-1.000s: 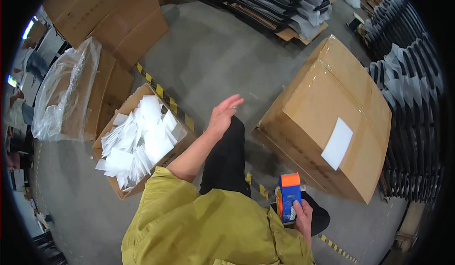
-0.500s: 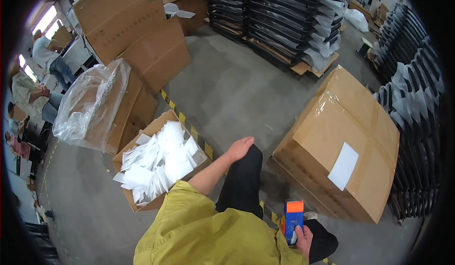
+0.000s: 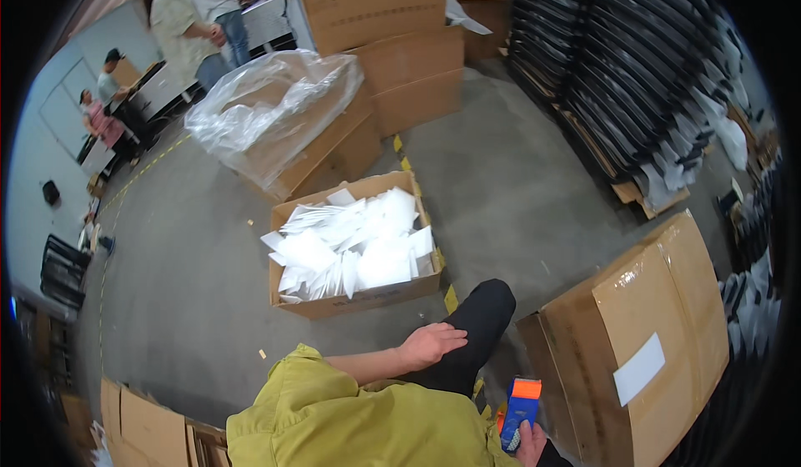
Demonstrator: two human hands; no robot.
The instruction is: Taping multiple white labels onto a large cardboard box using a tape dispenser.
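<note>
My left hand (image 3: 431,345) lies with its fingers stretched out on my left thigh, over black trousers (image 3: 484,313), holding nothing. Low on the right, my right hand (image 3: 530,444) grips what looks like a blue-and-orange tape dispenser (image 3: 523,408), its orange end pointing up. Just right of it stands a large closed carton (image 3: 692,300) with clear tape across it. A white rectangular sheet (image 3: 640,369) rests on that carton. Ahead of my left hand, an open carton (image 3: 367,302) on the floor is heaped with thin white sheets (image 3: 375,233).
Behind the open carton stands a carton draped in clear plastic (image 3: 279,112), beside stacked cartons (image 3: 384,16). Tall stacks of black frames (image 3: 617,75) rise at the far right. More cardboard (image 3: 142,421) lies lower left. Several people are near white tables at the upper left.
My view has turned left, so the cartons sit further right and more people show. My left hand has slid back along the thigh from the knee. My right hand keeps its grip.
</note>
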